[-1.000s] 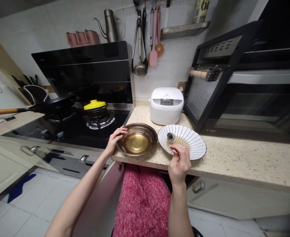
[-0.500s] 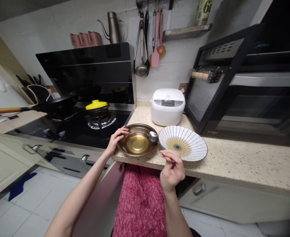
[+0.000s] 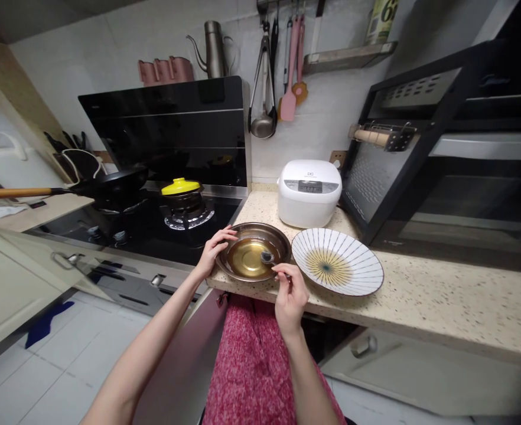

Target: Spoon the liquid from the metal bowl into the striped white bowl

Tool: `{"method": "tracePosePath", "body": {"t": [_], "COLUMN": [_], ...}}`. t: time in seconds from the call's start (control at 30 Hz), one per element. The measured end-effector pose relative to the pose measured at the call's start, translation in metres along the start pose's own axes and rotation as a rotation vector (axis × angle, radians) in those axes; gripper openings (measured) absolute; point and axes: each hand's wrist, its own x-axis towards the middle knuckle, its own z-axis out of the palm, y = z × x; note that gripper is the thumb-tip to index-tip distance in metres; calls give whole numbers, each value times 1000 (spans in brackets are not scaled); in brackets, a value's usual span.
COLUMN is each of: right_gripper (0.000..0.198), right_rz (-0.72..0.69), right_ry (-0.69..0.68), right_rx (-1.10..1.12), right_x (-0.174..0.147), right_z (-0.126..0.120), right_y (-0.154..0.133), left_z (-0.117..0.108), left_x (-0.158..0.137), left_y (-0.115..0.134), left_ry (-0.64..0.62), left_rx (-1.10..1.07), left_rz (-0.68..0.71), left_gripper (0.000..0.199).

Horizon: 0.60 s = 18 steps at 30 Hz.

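A shallow metal bowl [image 3: 230, 269] stands at the counter's front corner, with clear golden-looking liquid [image 3: 248, 258] in it. My left hand [image 3: 211, 252] grips the bowl's left rim, its fingers reaching over the edge. Between the thumb and fingers of my right hand [image 3: 290, 295] is the handle of a metal spoon [image 3: 267, 257]. The spoon's head is over or in the right part of the bowl; whether it touches the liquid I cannot tell. Just right of the bowl lies a wide white plate [image 3: 358, 260] with dark radiating lines and a yellow centre.
Behind the plate stands a white rice cooker [image 3: 309, 198]. On the stove at left are a yellow-lidded pot [image 3: 181, 188] and a black wok [image 3: 114, 183], its wooden handle pointing left. A black rack [image 3: 367, 177] with an oven [image 3: 477, 200] borders the right side.
My right hand has moved left with the spoon, whose head went from the bowl's right rim to inside the bowl. My left hand stays on the rim. The view has shifted slightly.
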Motion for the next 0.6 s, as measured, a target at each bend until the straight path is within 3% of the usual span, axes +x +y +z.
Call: {"method": "tracePosePath", "body": {"t": [0.6], "right_gripper": [21], "right_rz": [175], "right_ry": [17], "right_rx": [76], "right_x": [-5], "right_z": [1], "right_y": [8], "left_z": [0], "left_x": [0], "left_y": [1], "left_ry": [-2], "left_rx": [-8], "left_rz": [1], "left_gripper": [24]}}
